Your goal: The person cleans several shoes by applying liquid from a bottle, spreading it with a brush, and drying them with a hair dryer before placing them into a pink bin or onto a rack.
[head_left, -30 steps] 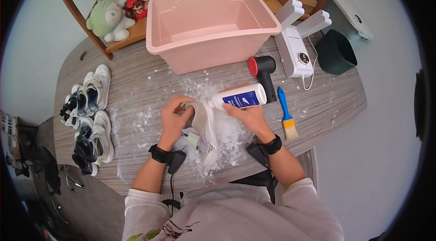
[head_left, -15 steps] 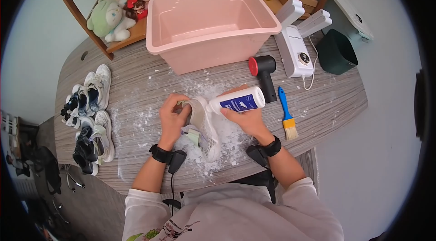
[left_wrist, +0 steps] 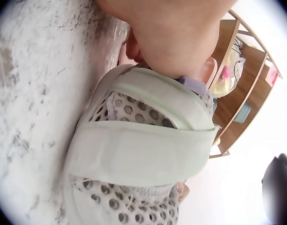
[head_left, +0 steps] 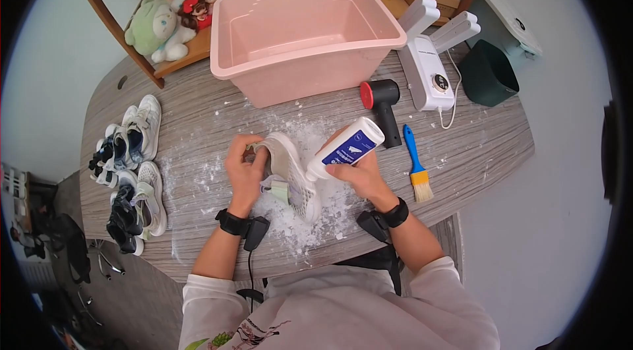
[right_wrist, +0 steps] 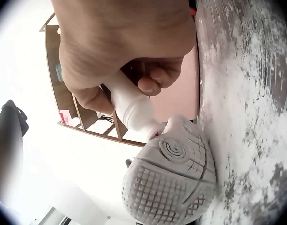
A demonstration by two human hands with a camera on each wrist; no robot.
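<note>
My left hand (head_left: 242, 169) grips a white mesh sneaker (head_left: 302, 178) by its heel and collar, holding it on its side. Pale green straps (left_wrist: 138, 152) cross its perforated upper in the left wrist view. My right hand (head_left: 364, 177) wraps round a white squeeze bottle (head_left: 349, 147) with a blue label, tipped downward. The bottle's nozzle end is right at the sneaker's sole edge. In the right wrist view the patterned sole (right_wrist: 164, 187) shows, whitened, close below the bottle neck. White residue (head_left: 283, 234) is smeared over the table around the sneaker.
A pink tub (head_left: 310, 80) stands behind the work. To the right are a black handheld blower (head_left: 388, 113), a blue-handled brush (head_left: 415, 164), a white shoe dryer (head_left: 425, 76) and a dark green bin (head_left: 489, 76). Several shoes (head_left: 148, 195) line the left side.
The bottle has tipped more steeply, its nozzle moving down along the sole edge toward me. The sneaker has turned and shifted slightly away from me, the left hand still on its heel.
</note>
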